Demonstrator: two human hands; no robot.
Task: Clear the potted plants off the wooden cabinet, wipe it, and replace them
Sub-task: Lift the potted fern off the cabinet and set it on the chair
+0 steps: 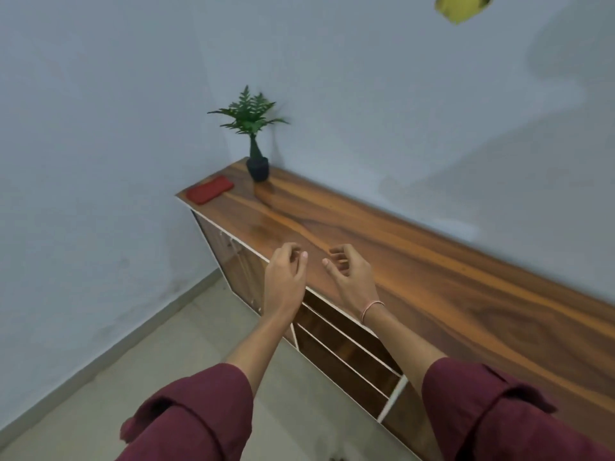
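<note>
A long wooden cabinet (416,261) runs along the wall from the corner toward the right. One potted plant (257,161) with green fronds stands in a small black pot at the cabinet's far left end, near the wall. A red cloth (209,189) lies flat on the left corner beside it. My left hand (284,277) and my right hand (349,274) hover side by side over the cabinet's front edge, fingers loosely curled, holding nothing and well short of the plant.
Open shelves (349,354) and glass doors (239,261) face the beige tiled floor (166,344). Pale walls meet in the corner behind the plant. A yellow-green object (462,6) shows at the top edge of the view.
</note>
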